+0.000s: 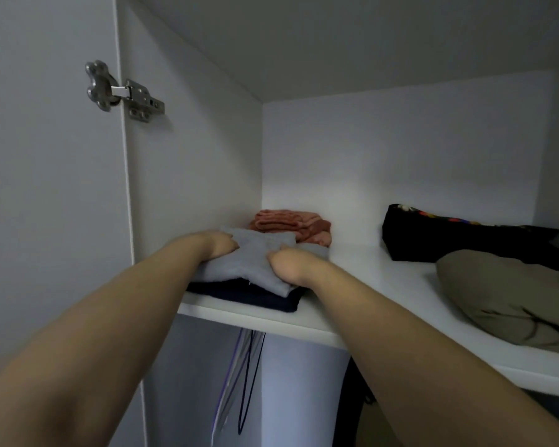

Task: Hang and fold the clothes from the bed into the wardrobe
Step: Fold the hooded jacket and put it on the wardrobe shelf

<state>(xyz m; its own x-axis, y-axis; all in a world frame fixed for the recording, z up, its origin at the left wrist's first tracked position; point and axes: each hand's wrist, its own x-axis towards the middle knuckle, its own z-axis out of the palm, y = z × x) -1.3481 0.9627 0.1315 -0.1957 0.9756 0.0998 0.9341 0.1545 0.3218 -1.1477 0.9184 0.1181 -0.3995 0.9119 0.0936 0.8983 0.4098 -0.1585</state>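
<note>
On shelf (pixel 352 272), grey garment (pixel 252 261) gripped by fingers (pixel 279 252)

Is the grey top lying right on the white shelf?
No, the grey top lies on a folded dark blue garment, and that garment is what rests on the white shelf.

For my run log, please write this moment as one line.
left hand: holds grey garment | right hand: holds same | grey garment: on navy garment | place: wardrobe shelf
</note>
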